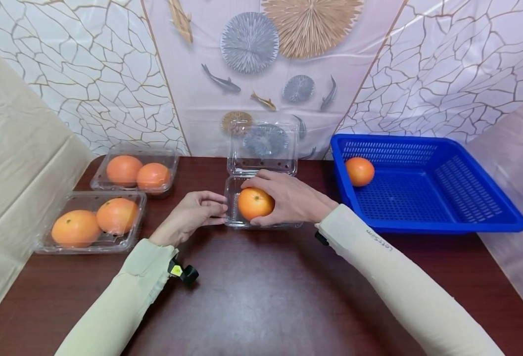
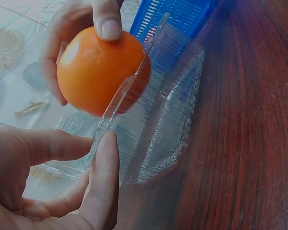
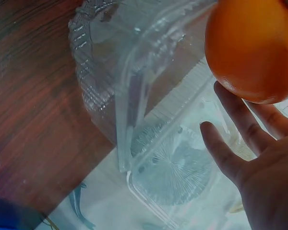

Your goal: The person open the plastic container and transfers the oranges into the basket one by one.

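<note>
My right hand (image 1: 290,198) grips an orange (image 1: 255,203) over the left part of an open clear plastic clamshell box (image 1: 283,226). In the left wrist view the orange (image 2: 101,72) is at the box's rim, thumb on its upper side. The right wrist view shows the orange (image 3: 252,52) above the clear plastic, some fingers spread beneath it. With thumb and fingers, my left hand (image 1: 190,215) pinches the near-left rim of the box (image 2: 115,103). The box's lid (image 1: 263,148) stands raised at the back, against the patterned backdrop.
To the left, two closed clear boxes each hold two oranges: the rear box (image 1: 172,160) and the front box (image 1: 129,242). A blue plastic basket (image 1: 439,227) stands at the right, with one orange (image 1: 359,171) in its left corner. All rest on a dark wooden table (image 1: 261,296).
</note>
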Motion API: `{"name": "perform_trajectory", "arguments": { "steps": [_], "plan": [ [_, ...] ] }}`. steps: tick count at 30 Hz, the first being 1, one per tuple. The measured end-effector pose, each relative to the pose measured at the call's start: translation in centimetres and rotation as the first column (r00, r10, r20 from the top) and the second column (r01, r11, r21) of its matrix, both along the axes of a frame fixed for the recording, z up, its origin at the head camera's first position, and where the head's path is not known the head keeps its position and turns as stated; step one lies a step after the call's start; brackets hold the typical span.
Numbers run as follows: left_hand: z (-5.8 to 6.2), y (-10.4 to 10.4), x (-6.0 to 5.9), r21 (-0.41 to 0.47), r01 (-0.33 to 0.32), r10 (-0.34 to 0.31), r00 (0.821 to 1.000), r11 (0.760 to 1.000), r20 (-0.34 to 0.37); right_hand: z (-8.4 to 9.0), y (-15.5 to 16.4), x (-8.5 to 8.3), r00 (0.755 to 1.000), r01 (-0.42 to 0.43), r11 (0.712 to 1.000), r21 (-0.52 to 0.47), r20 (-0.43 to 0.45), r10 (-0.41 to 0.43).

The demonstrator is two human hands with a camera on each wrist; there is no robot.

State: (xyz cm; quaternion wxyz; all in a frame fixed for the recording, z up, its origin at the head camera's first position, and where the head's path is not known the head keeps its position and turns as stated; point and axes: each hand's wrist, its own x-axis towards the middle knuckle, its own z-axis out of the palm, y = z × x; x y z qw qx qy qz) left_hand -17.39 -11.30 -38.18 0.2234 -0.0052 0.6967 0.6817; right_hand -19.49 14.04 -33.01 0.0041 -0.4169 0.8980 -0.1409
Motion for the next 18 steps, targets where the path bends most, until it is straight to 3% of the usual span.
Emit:
{"name": "perform_trajectory", "arguments": {
  "steps": [11,18],
  "plan": [
    [0.0,-0.1,0.0,0.012,0.001,-0.001,1.0,1.0,-0.007,1.9,1.4,1.0,1.0,-0.006,1.0,0.005,-0.018,0.006],
    [0.1,-0.1,0.0,0.008,0.002,-0.002,1.0,1.0,-0.003,2.8,2.2,1.4,1.0,-0.016,0.999,-0.031,0.026,0.017]
  ]
}}
